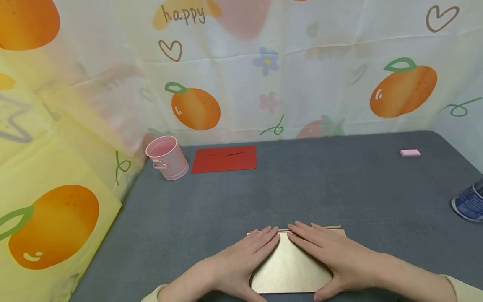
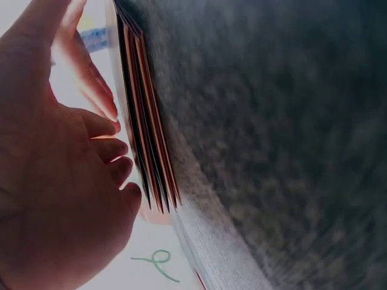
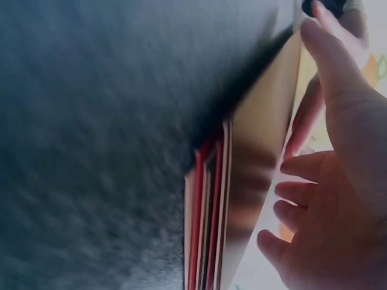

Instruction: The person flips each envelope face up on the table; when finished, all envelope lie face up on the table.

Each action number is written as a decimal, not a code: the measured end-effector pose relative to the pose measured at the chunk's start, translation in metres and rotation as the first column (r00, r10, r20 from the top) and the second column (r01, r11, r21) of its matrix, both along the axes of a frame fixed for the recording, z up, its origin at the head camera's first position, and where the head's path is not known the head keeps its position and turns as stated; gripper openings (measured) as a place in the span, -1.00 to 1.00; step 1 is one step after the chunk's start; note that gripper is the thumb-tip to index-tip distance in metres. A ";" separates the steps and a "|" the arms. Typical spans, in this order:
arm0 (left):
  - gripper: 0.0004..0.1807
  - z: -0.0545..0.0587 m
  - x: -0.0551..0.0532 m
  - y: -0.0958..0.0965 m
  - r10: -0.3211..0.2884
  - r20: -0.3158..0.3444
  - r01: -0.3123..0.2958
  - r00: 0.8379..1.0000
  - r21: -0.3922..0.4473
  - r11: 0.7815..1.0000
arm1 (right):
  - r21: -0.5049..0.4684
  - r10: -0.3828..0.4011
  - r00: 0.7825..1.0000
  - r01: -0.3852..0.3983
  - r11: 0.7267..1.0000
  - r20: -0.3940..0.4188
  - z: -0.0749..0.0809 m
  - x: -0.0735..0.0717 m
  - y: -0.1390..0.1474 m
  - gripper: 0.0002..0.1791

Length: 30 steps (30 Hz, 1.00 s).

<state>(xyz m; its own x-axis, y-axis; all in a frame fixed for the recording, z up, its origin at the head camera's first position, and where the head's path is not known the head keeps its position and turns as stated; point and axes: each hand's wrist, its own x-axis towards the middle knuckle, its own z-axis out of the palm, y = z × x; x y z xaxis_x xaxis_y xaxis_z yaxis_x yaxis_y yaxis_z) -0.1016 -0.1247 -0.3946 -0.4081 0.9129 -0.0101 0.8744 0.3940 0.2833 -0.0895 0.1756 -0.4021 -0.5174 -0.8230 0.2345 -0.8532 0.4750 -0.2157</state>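
Note:
A flat gold-topped stack of thin sheets or envelopes lies on the grey table near its front. My left hand rests on the stack's left part, fingers extended toward its far edge and thumb by the near left corner. On the other side my right hand lies with straight fingers, its thumb at the near right corner. The fingertips of both hands point inward and upward, a small gap between them. Thin layered edges show in the left wrist view. Seen from the right wrist, the layers are red, cream and dark.
A pink pail stands at the back left, with a red envelope flat beside it. Toward the back right lies a small pink block. A dark blue can is cut off at the right. Fruit-printed cloth hangs behind the table.

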 end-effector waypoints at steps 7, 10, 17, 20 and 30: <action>0.27 -0.002 0.004 -0.001 -0.005 -0.068 0.003 0.998 -0.032 0.999 | -0.027 0.023 0.995 -0.026 0.999 -0.096 -0.010 0.008 0.008 0.30; 0.24 -0.002 0.002 -0.002 -0.015 -0.030 0.014 0.999 -0.024 1.000 | -0.038 0.015 0.997 -0.018 0.999 -0.071 -0.010 0.010 0.009 0.29; 0.13 0.000 0.001 -0.005 -0.006 0.043 0.007 0.999 -0.027 1.000 | -0.009 -0.017 1.000 0.017 1.000 -0.017 -0.006 0.011 0.010 0.25; 0.09 0.002 0.000 -0.006 0.007 0.085 -0.005 0.996 -0.017 1.000 | 0.024 -0.031 0.999 0.030 0.999 0.025 -0.001 0.010 0.011 0.20; -0.20 0.012 -0.007 -0.009 0.042 0.227 -0.057 0.973 0.060 0.997 | 0.025 -0.006 0.992 0.003 1.000 0.122 0.020 0.003 0.014 -0.14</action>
<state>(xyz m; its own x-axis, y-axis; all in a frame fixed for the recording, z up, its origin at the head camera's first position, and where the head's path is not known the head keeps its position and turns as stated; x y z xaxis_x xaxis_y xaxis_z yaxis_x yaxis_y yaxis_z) -0.1088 -0.1341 -0.3828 -0.4466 0.8935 -0.0477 0.7650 0.4089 0.4975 -0.0861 0.1898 -0.3824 -0.5443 -0.8256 0.1486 -0.8192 0.4850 -0.3062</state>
